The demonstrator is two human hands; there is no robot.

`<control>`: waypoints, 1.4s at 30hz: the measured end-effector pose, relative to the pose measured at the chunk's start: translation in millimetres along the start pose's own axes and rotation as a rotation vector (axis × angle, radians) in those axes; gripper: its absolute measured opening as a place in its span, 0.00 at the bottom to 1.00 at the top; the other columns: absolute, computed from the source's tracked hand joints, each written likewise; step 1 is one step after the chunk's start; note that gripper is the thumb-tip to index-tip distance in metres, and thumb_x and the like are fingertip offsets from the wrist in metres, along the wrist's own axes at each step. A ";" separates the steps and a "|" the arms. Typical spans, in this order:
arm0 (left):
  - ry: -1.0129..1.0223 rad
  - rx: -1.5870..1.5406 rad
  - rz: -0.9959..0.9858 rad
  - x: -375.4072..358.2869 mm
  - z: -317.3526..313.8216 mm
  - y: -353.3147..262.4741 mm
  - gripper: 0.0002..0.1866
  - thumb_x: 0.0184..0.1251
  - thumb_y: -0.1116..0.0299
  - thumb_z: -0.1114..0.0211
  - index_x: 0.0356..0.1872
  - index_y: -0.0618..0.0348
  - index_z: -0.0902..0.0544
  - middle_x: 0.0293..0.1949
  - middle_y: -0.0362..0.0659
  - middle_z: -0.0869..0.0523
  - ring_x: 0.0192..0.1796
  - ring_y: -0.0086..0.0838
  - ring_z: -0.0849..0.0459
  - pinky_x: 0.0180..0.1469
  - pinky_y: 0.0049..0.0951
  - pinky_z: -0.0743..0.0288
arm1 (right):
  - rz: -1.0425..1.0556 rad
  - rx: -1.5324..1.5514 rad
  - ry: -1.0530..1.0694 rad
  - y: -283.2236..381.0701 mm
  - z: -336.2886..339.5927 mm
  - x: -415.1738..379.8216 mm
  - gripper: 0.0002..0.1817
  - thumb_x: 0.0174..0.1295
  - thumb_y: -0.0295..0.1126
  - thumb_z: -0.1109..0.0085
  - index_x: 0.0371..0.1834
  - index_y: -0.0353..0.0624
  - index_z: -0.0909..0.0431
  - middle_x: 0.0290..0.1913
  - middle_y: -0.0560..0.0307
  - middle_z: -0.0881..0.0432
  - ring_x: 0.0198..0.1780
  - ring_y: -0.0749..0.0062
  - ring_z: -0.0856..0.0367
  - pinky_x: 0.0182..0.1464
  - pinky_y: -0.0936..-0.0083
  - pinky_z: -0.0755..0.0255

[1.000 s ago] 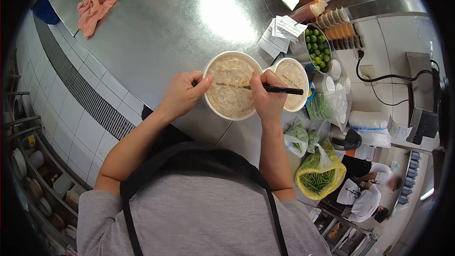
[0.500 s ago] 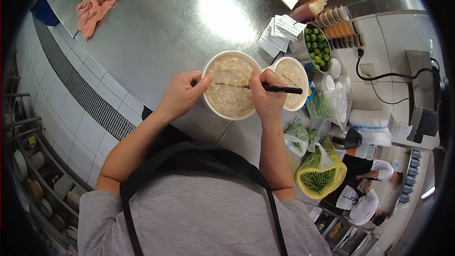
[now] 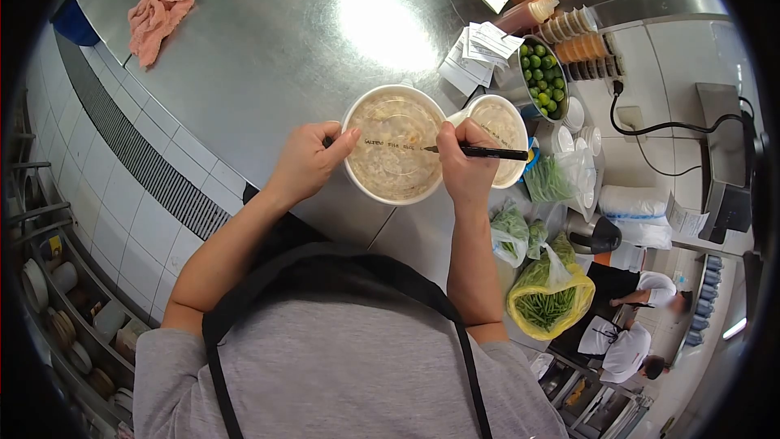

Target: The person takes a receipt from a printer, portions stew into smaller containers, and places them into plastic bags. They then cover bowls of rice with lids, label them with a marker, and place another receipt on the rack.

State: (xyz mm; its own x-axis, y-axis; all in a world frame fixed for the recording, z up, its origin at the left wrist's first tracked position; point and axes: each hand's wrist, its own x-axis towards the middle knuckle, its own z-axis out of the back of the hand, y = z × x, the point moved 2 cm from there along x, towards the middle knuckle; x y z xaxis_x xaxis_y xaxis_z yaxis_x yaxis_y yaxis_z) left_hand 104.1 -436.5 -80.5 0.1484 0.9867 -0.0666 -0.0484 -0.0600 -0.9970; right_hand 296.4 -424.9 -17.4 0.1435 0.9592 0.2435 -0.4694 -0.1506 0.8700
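Note:
On the steel table stands a round white takeaway tub (image 3: 392, 183) with a clear lid, pale food showing through. A line of dark handwriting runs across the lid; it seems to read "salted fish rice". My left hand (image 3: 307, 161) grips the tub's left rim, thumb on top and fingers curled. Between the fingers of my right hand (image 3: 469, 172) is a black marker pen (image 3: 497, 153), its tip on the lid at the end of the writing. A second, smaller-looking lidded tub (image 3: 497, 120), also written on, sits just behind my right hand.
A pink cloth (image 3: 158, 20) lies at the table's far left. Paper slips (image 3: 471, 65), a bowl of limes (image 3: 543, 73), a sauce bottle (image 3: 528, 14) and stacked sauce cups (image 3: 581, 49) stand right. Bagged green vegetables (image 3: 546, 309) are nearer me. Two people (image 3: 626, 349) work beyond.
My right hand has shifted slightly right with the marker, and the writing on the large tub's lid has grown longer. My left hand stays at the rim.

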 end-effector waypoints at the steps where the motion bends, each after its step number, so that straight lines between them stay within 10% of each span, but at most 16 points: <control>1: -0.001 0.007 0.000 -0.3 0.5 0.0 0.20 0.61 0.59 0.45 0.17 0.65 0.26 0.11 0.35 0.34 0.18 0.15 0.39 0.20 0.22 0.45 | 0.000 0.001 0.001 -0.5 -0.7 0.5 0.19 0.50 0.21 0.46 0.09 0.43 0.45 0.12 0.71 0.42 0.17 0.91 0.47 0.18 0.85 0.52; 20: -0.104 0.125 -0.078 33.1 -13.4 -8.0 0.22 0.62 0.57 0.46 0.14 0.65 0.27 0.12 0.38 0.29 0.17 0.20 0.35 0.20 0.25 0.41 | -0.067 0.374 -0.247 -2.9 14.6 10.8 0.15 0.58 0.32 0.44 0.16 0.44 0.35 0.13 0.72 0.38 0.14 0.93 0.44 0.17 0.93 0.53; 25: -0.370 0.137 -0.327 116.4 -10.4 -16.8 0.23 0.63 0.52 0.52 0.45 0.65 0.31 0.13 0.39 0.30 0.18 0.22 0.35 0.21 0.25 0.42 | 0.055 0.290 -0.268 22.8 23.4 15.2 0.11 0.54 0.28 0.41 0.18 0.41 0.32 0.17 0.70 0.32 0.19 0.92 0.41 0.21 0.91 0.47; 29: -0.008 -0.100 -0.542 77.2 -12.1 -87.4 0.40 0.60 0.36 0.61 0.57 0.66 0.46 0.12 0.36 0.36 0.16 0.19 0.40 0.20 0.21 0.48 | -0.038 0.459 -0.187 55.5 31.4 2.7 0.12 0.58 0.31 0.47 0.19 0.40 0.31 0.18 0.64 0.28 0.18 0.87 0.33 0.20 0.87 0.41; 34: 0.169 0.025 -0.652 50.5 -32.5 -112.7 0.63 0.32 0.16 0.77 0.60 0.66 0.50 0.12 0.31 0.41 0.15 0.14 0.48 0.21 0.17 0.56 | 0.125 0.359 -0.194 86.4 38.5 -8.4 0.15 0.61 0.34 0.53 0.20 0.38 0.31 0.16 0.61 0.28 0.16 0.84 0.32 0.18 0.84 0.40; 42: 0.189 0.466 -0.827 29.4 -49.8 -114.2 0.54 0.40 0.22 0.57 0.56 0.64 0.39 0.12 0.37 0.34 0.13 0.24 0.33 0.16 0.23 0.43 | 0.249 0.284 -0.242 72.6 37.9 -21.2 0.10 0.59 0.29 0.49 0.21 0.38 0.31 0.13 0.60 0.33 0.17 0.84 0.38 0.19 0.81 0.42</control>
State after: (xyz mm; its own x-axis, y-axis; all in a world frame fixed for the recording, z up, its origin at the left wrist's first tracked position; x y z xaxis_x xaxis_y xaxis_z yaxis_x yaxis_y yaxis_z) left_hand 163.2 -408.1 29.4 0.4665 0.6468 0.6033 -0.2382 0.7488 -0.6185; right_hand 292.3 -465.3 56.8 0.2721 0.8070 0.5241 -0.2626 -0.4617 0.8473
